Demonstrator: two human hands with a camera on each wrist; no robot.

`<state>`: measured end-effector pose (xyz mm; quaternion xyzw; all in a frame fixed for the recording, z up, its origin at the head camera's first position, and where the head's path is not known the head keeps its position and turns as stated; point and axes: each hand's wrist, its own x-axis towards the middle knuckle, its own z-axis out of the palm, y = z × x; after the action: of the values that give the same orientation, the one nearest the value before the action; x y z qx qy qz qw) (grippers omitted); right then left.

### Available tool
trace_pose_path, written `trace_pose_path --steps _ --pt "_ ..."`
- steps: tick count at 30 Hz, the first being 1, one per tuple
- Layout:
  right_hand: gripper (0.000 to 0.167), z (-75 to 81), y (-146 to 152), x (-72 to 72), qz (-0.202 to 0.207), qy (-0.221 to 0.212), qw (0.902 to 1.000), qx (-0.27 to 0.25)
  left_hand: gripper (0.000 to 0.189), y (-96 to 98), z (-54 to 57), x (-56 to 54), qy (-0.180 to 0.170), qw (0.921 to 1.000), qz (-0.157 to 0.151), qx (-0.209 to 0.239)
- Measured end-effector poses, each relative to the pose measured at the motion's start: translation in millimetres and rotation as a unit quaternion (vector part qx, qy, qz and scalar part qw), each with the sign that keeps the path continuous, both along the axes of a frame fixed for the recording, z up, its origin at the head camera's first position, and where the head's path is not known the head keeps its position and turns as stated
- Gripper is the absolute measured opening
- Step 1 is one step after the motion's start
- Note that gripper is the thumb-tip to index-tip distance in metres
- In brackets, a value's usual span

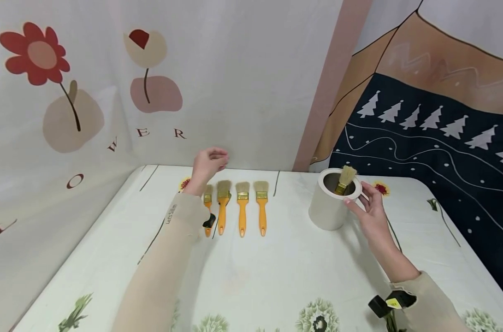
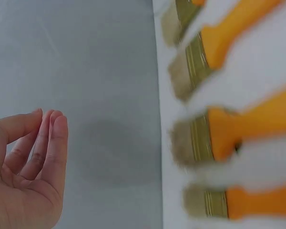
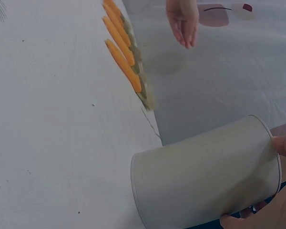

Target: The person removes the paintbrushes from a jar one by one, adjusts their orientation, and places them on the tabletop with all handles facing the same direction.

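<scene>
My left hand [image 1: 210, 162] hovers above the far end of a row of paintbrushes, its fingers loosely bent and holding nothing. Several paintbrushes with orange handles, such as this one [image 1: 242, 207], lie side by side with bristles facing the back wall. The leftmost brush [image 1: 208, 196] is partly covered by my left wrist in the head view. Over on the right, my right hand [image 1: 371, 212] grips a white cylindrical canister [image 1: 328, 210], thumb at the rim and fingers round its right side. Bristles of another paintbrush [image 1: 347, 175] poke out of the canister's mouth; its handle is hidden inside.
A white tablecloth [image 1: 251, 272] with printed flowers covers the table. Behind it hangs a pale printed curtain [image 1: 243, 83], and a dark cloth with white trees [image 1: 417, 138] hangs at the right. A small black device [image 1: 386, 304] is strapped at my right wrist.
</scene>
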<state>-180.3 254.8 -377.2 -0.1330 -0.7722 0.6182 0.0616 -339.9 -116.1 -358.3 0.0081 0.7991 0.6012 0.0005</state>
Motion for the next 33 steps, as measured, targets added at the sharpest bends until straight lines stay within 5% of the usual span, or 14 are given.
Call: trace_pose_path --steps 21,27,33 --pt "0.077 -0.8 1.3 -2.1 0.011 0.001 0.9998 0.015 0.022 137.5 24.6 9.2 0.053 0.9908 -0.11 0.058" --pt "0.078 0.0 1.3 -1.2 0.003 0.0 0.9999 0.017 0.021 177.9 24.8 18.0 0.099 0.9844 -0.145 0.016" --pt "0.078 0.5 -0.3 -1.0 -0.001 -0.002 0.9999 0.013 0.022 208.9 18.2 26.3 0.104 0.9761 -0.189 0.027"
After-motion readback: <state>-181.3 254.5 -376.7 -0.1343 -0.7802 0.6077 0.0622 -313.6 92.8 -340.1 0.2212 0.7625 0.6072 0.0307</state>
